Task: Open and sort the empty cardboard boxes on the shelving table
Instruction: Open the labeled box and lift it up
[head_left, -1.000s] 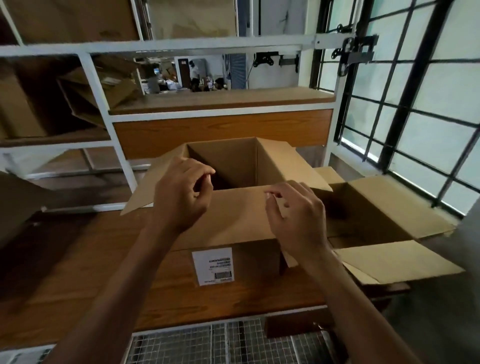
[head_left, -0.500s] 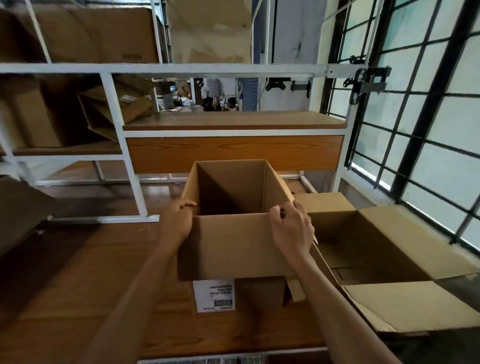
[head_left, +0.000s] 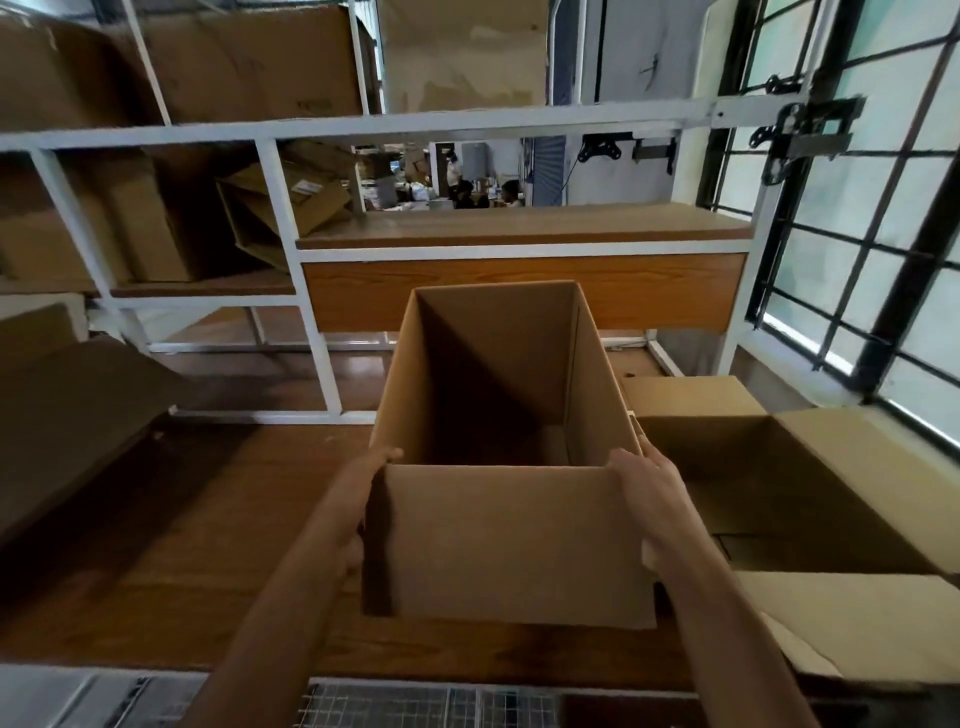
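Observation:
An open, empty cardboard box (head_left: 511, 545) is held up above the wooden table (head_left: 156, 571), its mouth facing me. My left hand (head_left: 363, 499) grips its left side near the top edge. On the right side, my right hand (head_left: 647, 493) clasps the box's wall. Its flaps stand upright, in line with the walls. A second open cardboard box (head_left: 779, 493) lies just to the right, its flaps spread out.
A white metal shelf frame (head_left: 322, 358) with wooden boards stands behind, holding several cardboard boxes (head_left: 280, 208) at the left. A flat brown carton (head_left: 67, 410) lies at the left. A barred window (head_left: 857, 260) runs along the right. Wire mesh (head_left: 415, 706) sits below the table's front edge.
The box's flaps went from spread outward to upright. Both hands shifted to the box's sides and lifted it off the table toward me; its white label is no longer visible.

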